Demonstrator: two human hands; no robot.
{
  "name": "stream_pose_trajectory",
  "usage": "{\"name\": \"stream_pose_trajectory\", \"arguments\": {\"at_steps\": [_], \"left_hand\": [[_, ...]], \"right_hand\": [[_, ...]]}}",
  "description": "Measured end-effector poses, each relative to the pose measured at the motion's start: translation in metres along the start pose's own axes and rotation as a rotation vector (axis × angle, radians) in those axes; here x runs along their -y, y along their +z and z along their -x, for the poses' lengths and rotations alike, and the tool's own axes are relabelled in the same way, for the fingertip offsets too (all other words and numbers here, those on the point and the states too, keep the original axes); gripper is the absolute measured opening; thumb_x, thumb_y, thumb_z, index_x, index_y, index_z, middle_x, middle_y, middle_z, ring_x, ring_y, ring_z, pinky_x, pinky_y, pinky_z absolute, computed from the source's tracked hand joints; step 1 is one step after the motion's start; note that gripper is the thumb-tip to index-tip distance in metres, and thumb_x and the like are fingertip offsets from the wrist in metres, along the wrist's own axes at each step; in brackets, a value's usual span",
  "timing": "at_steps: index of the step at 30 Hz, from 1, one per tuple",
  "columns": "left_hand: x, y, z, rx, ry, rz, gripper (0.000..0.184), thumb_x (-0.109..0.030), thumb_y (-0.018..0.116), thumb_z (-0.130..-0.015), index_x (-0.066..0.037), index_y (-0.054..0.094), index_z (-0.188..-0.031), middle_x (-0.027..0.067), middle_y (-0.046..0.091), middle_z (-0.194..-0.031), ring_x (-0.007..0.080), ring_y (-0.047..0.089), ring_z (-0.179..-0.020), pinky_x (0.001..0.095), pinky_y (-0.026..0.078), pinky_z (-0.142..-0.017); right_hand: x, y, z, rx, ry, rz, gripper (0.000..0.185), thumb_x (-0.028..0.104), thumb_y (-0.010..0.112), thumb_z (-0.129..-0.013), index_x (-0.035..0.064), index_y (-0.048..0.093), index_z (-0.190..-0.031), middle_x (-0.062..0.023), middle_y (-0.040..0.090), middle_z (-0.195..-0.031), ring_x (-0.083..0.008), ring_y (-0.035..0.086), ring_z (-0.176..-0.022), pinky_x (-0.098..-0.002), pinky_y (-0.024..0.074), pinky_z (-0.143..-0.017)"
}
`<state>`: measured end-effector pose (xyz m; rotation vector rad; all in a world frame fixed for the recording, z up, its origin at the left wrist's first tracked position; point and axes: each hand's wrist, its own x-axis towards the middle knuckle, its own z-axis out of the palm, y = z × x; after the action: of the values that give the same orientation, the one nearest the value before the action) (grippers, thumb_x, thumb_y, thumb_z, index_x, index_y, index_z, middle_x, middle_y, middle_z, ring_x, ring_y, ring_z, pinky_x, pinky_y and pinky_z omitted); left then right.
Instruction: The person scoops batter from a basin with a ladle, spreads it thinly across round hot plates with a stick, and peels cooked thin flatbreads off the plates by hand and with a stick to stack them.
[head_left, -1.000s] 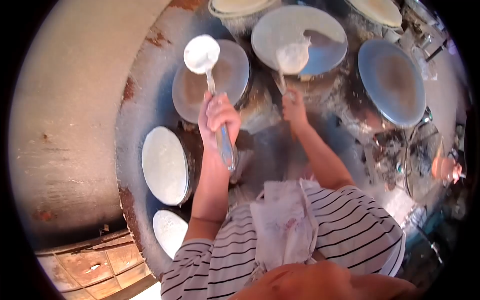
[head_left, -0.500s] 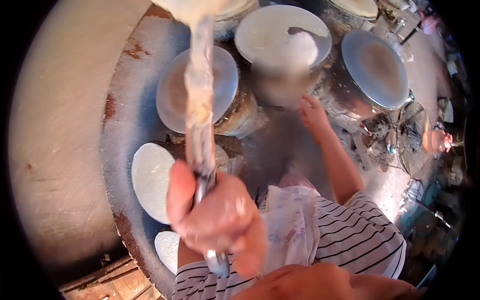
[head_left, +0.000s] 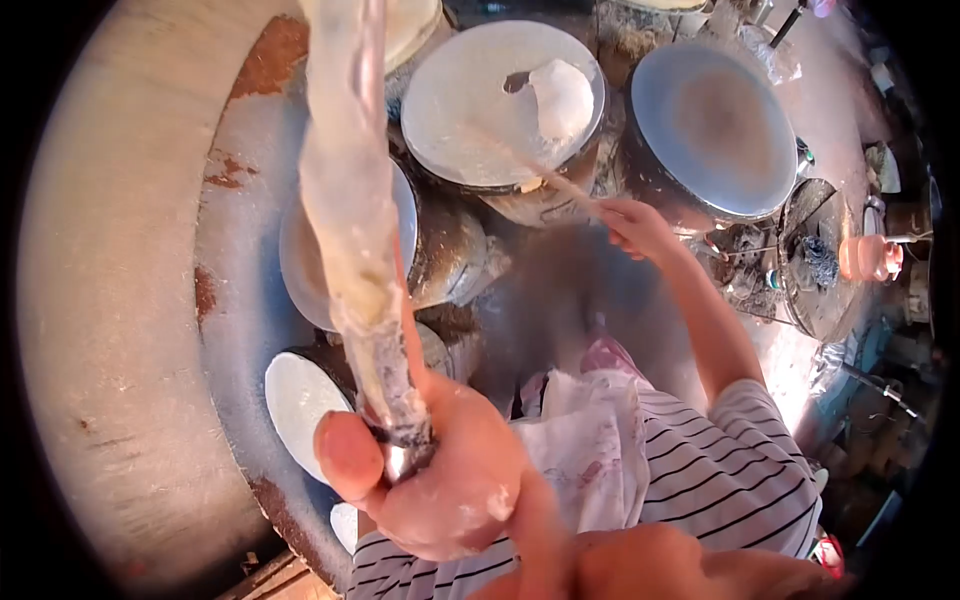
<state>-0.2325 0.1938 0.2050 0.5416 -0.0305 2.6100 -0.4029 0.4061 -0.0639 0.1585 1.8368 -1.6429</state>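
At the middle griddle [head_left: 500,190], grips a thin stick [head_left: 568,187] in the right hand's [head_left: 642,228] curled fingers, with the dark gap [head_left: 516,82] now shrunk; near the camera, clamps the left hand's [head_left: 450,485] fingers around a smeared handle [head_left: 350,200], now raised closer.

- Wide lens bends the edges, and the corners are black.
- Strong white glare falls on the floor [head_left: 788,372].
- The thin stick [head_left: 555,180] is blurred.
- Lower right is dim.
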Motion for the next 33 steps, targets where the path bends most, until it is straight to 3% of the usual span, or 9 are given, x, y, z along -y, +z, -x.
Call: {"name": "stream_pose_trajectory", "arguments": {"at_steps": [5,8,10,12,14,17,24,28,33], "left_hand": [[-0.004,-0.028,-0.046,0.009,-0.056,-0.026,0.025,-0.039,0.04,-0.099,-0.02,0.034,-0.115,-0.0011,0.043,-0.059,0.0069,0.036,-0.035,0.0289,0.043,-0.039],[-0.013,-0.077,-0.071,0.038,-0.088,-0.121,0.031,-0.04,0.038,-0.099,-0.011,0.049,-0.1,-0.0031,0.038,-0.052,0.0064,0.035,-0.034,0.0248,0.037,-0.034],[-0.023,-0.113,-0.09,-0.07,-0.04,-0.043,0.043,-0.04,0.037,-0.099,-0.004,0.059,-0.09,-0.0044,0.035,-0.047,0.0061,0.034,-0.033,0.022,0.034,-0.03],[-0.035,-0.145,-0.107,-0.313,0.128,0.267,0.037,-0.035,0.037,-0.1,-0.004,0.057,-0.093,-0.004,0.036,-0.048,0.0064,0.034,-0.033,0.0219,0.034,-0.03],[-0.047,-0.166,-0.113,-0.436,0.199,0.475,0.034,-0.032,0.038,-0.1,-0.005,0.055,-0.088,-0.0038,0.035,-0.047,0.0067,0.033,-0.033,0.0218,0.034,-0.03],[-0.06,-0.18,-0.091,-0.381,0.142,0.278,0.034,-0.026,0.041,-0.099,0.002,0.05,-0.116,-0.0019,0.036,-0.051,0.0071,0.037,-0.035,0.0219,0.039,-0.033],[-0.091,-0.198,-0.111,-0.558,0.083,0.496,0.038,-0.034,0.041,-0.099,-0.01,0.046,-0.07,-0.0049,0.033,-0.047,0.0051,0.033,-0.034,0.0193,0.028,-0.031],[-0.104,-0.199,-0.092,-0.594,0.032,-0.138,0.035,-0.033,0.044,-0.098,-0.009,0.043,-0.072,-0.0055,0.035,-0.052,0.0038,0.032,-0.034,0.0169,0.033,-0.035],[-0.12,-0.209,-0.093,-0.799,0.167,0.335,0.032,-0.025,0.048,-0.097,-0.011,0.041,-0.068,-0.005,0.034,-0.052,0.0052,0.034,-0.037,0.0212,0.038,-0.039]], "right_hand": [[0.023,-0.073,-0.028,-0.075,-0.073,-0.05,0.032,0.02,0.054,-0.094,0.0156,0.057,-0.125,0.0028,0.051,-0.065,-0.0026,0.036,-0.047,-0.0199,0.0275,-0.04],[0.041,-0.08,-0.074,-0.073,-0.12,0.059,0.031,0.018,0.051,-0.094,0.0132,0.057,-0.124,-0.0039,0.056,-0.066,-0.0127,0.049,-0.05,-0.0275,0.0384,-0.044],[0.04,-0.048,-0.113,-0.251,-0.455,0.489,0.033,0.016,0.049,-0.092,0.0123,0.056,-0.124,-0.0105,0.06,-0.071,-0.024,0.057,-0.06,-0.0349,0.0447,-0.054],[0.062,-0.019,-0.108,-0.279,-0.605,0.89,0.036,0.014,0.045,-0.088,0.0116,0.055,-0.123,-0.0203,0.063,-0.083,-0.0397,0.061,-0.081,-0.0447,0.0481,-0.072],[0.07,-0.031,-0.073,-0.372,-0.6,0.837,0.034,0.017,0.041,-0.091,0.0149,0.054,-0.123,-0.0175,0.065,-0.09,-0.0356,0.063,-0.084,-0.041,0.0488,-0.074],[0.032,-0.083,-0.058,-0.479,-0.441,0.689,0.034,0.014,0.044,-0.091,0.013,0.053,-0.124,-0.0195,0.065,-0.09,-0.0352,0.063,-0.084,-0.0421,0.0482,-0.072],[0.059,-0.067,-0.081,-0.453,-0.521,0.779,0.036,0.012,0.047,-0.087,0.015,0.052,-0.123,-0.0203,0.062,-0.076,-0.0386,0.061,-0.074,-0.0468,0.0479,-0.065],[0.037,-0.073,-0.068,-0.36,-0.528,0.74,0.031,0.015,0.045,-0.091,0.0175,0.055,-0.119,-0.0209,0.063,-0.078,-0.0384,0.061,-0.074,-0.0487,0.0471,-0.066],[0.07,-0.085,-0.097,-0.34,-0.624,0.767,0.028,0.016,0.046,-0.091,0.0142,0.057,-0.116,-0.0197,0.063,-0.088,-0.0401,0.059,-0.081,-0.0478,0.0466,-0.069]]}}
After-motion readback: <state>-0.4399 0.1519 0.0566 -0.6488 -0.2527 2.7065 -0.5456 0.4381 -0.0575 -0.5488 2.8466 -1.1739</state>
